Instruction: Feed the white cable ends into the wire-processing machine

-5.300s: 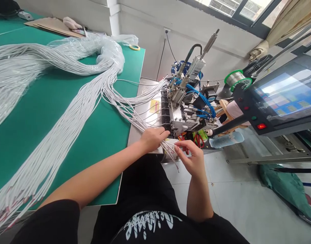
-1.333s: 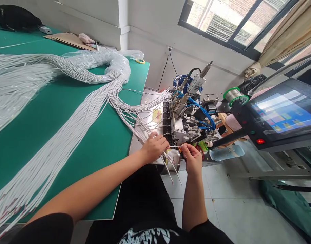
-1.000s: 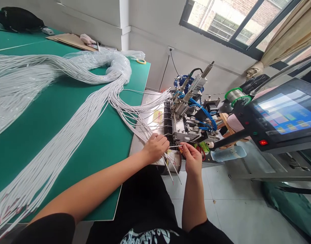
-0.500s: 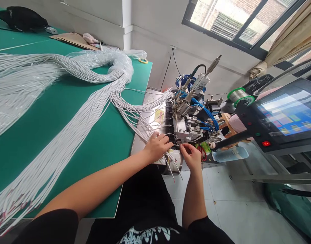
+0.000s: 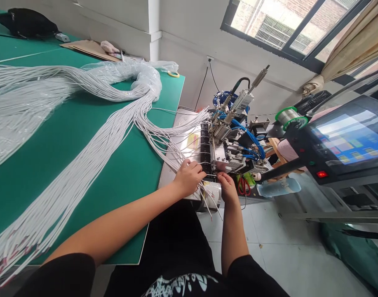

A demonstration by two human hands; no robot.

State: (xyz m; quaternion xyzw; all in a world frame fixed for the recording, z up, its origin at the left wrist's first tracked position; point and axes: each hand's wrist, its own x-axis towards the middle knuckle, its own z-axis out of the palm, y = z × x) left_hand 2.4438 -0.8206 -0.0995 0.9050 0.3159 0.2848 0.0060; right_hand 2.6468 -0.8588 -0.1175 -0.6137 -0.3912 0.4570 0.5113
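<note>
My left hand (image 5: pixel 189 179) is closed on a white cable (image 5: pixel 210 175) at the near end of the machine (image 5: pixel 219 152). The cable runs from its fingers toward my right hand (image 5: pixel 227 185), whose thumb and fingertips pinch the cable's end beside the machine's front block. Several loose cable ends (image 5: pixel 210 200) hang below my left hand, over a roll-shaped part (image 5: pixel 214 196) with a printed label. More white cables (image 5: pixel 176 131) fan from the bundle into the black slotted strip (image 5: pixel 205 142) along the machine's side. The fingertips partly hide the cable end.
A long bundle of white cables (image 5: pixel 92 161) lies across the green table (image 5: pixel 130 218), partly wrapped in clear plastic (image 5: pixel 148 80). Red-handled scissors (image 5: pixel 244 186) lie right of my right hand. A touch screen (image 5: pixel 355 136) and a wire spool (image 5: pixel 290 117) stand at the right.
My right hand has shifted slightly left, closer to the machine, uncovering more of the red scissors. My left hand has drawn back a little to the left, with more cable showing between the hands.
</note>
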